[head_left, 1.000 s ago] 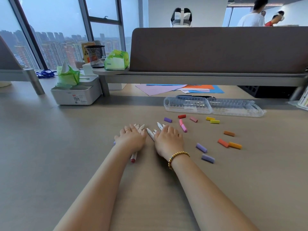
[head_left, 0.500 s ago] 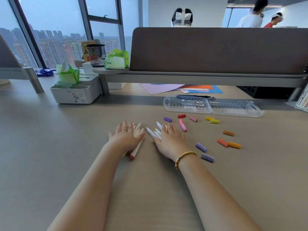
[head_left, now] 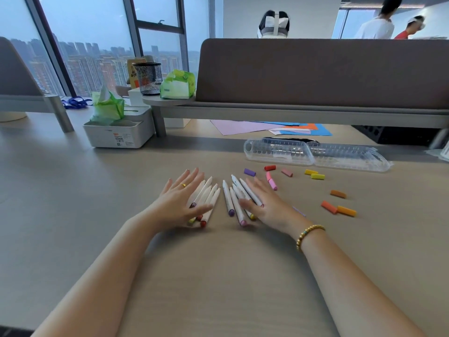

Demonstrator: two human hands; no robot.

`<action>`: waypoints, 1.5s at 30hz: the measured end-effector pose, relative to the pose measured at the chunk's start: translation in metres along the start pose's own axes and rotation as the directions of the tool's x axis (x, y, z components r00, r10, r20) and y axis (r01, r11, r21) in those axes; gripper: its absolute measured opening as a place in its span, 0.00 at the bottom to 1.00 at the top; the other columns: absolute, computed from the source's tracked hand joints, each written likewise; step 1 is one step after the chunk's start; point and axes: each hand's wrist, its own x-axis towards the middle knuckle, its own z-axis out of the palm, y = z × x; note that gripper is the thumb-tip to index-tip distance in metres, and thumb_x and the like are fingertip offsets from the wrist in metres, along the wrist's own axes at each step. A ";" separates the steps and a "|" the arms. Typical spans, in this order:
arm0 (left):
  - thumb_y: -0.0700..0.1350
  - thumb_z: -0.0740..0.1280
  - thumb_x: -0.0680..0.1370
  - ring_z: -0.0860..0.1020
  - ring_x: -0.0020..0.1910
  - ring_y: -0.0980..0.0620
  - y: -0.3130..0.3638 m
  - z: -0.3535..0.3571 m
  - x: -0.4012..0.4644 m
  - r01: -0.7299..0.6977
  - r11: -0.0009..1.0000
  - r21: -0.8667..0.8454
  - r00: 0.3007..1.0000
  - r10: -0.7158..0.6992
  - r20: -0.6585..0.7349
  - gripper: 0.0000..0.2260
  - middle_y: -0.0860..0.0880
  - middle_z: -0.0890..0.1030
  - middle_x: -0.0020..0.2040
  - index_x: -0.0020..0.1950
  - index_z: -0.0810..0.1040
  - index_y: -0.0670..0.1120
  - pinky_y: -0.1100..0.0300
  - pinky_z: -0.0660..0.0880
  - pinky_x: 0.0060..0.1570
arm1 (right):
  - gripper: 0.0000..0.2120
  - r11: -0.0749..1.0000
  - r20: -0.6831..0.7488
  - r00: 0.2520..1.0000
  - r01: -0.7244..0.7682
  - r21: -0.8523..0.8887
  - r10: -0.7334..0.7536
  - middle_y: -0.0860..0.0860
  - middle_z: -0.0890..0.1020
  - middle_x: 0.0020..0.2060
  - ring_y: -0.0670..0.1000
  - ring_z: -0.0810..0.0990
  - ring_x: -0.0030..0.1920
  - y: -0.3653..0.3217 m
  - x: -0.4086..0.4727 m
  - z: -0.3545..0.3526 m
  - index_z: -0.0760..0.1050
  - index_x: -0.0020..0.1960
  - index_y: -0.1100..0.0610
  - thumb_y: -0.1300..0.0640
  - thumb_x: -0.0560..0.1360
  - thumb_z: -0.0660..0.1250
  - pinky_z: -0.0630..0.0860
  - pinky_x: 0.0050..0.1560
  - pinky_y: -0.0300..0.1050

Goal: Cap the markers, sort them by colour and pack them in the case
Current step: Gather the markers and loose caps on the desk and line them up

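Several uncapped white markers lie in two fans on the desk. My left hand (head_left: 179, 200) rests flat, fingers straight, on the left bunch of markers (head_left: 209, 193). My right hand (head_left: 269, 203) lies flat with straight fingers on the right bunch of markers (head_left: 230, 198). Loose caps are scattered to the right: a purple cap (head_left: 249, 172), a red cap (head_left: 270, 168), pink caps (head_left: 272, 183), yellow caps (head_left: 317, 176) and orange caps (head_left: 346, 210). The clear plastic case (head_left: 315, 155) lies open and empty behind the caps.
A white organiser box (head_left: 119, 135) with green tissues stands at the back left. A desk divider with a shelf (head_left: 291, 110) runs across the back, coloured paper sheets (head_left: 267, 126) under it. People stand beyond the divider.
Both hands have opened from curled to flat and moved apart, spreading the gathered markers into two separate fans. More marker barrels and coloured ends now show.
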 end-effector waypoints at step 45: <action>0.72 0.41 0.67 0.40 0.76 0.55 0.032 0.012 0.010 -0.055 0.986 0.156 0.997 0.045 0.066 0.40 0.54 0.44 0.78 0.77 0.45 0.57 0.53 0.35 0.73 | 0.33 0.961 0.019 0.995 -0.091 -0.262 0.099 0.48 0.45 0.77 0.52 0.54 0.75 -0.015 0.009 0.017 0.43 0.77 0.54 0.43 0.80 0.52 0.56 0.73 0.48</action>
